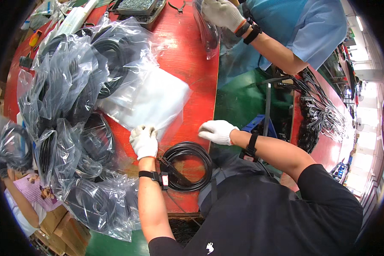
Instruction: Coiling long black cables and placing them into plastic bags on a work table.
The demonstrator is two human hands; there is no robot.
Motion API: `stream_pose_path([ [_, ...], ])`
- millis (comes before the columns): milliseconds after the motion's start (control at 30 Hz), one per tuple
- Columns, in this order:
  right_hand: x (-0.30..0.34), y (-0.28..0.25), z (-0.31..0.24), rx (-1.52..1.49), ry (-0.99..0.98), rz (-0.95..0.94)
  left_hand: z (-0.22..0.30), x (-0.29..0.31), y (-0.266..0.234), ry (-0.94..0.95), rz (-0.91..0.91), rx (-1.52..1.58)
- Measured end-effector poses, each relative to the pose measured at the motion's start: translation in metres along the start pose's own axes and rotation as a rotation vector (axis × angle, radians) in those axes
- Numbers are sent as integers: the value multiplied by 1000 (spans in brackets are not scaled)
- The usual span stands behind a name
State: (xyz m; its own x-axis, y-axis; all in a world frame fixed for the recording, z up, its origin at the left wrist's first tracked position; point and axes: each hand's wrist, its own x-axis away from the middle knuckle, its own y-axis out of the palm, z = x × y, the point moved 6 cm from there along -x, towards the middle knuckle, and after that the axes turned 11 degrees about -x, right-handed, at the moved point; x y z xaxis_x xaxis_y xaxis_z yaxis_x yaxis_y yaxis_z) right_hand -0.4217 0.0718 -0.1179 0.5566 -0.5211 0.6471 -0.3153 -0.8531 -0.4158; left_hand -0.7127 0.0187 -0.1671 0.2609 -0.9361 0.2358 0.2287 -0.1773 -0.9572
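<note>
My left hand (pixel 144 142), in a white glove, has its fingers curled at the near corner of a stack of clear plastic bags (pixel 160 96); it seems to pinch a bag's edge. My right hand (pixel 217 132), gloved too, hovers by the table's right edge with fingers stretched out and nothing in them. Just below and between both hands lies a coiled black cable (pixel 205 160), unbagged, its plug end inside the ring. Left of the bag stack, several bagged black cable coils (pixel 68 81) are heaped up.
The red table (pixel 175 47) carries a tray of small metal parts (pixel 136 6) and pliers (pixel 177 7) at the far end. Across from me a co-worker's gloved hand (pixel 224 16) holds a bagged item. At left, another person holds a bagged coil (pixel 13 143). Cable bundles (pixel 324 113) lie at right.
</note>
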Motion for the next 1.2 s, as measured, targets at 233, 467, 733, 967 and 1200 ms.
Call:
stream_pose_path([
  [233, -41, 38, -10, -1037, 122, -103, -35, 13, -30, 127, 129, 127],
  [467, -86, 79, -45, -1482, 156, -115, -48, 33, -32, 200, 146, 65],
  [733, -104, 71, -29, -1286, 157, 83, -25, 36, -49, 182, 202, 108],
  [967, -109, 68, -51, -1107, 97, 120, 7, 17, -35, 141, 153, 241],
  [1200, -109, 57, -39, -580, 104, 188, -10, 7, -21, -102, 149, 343],
])
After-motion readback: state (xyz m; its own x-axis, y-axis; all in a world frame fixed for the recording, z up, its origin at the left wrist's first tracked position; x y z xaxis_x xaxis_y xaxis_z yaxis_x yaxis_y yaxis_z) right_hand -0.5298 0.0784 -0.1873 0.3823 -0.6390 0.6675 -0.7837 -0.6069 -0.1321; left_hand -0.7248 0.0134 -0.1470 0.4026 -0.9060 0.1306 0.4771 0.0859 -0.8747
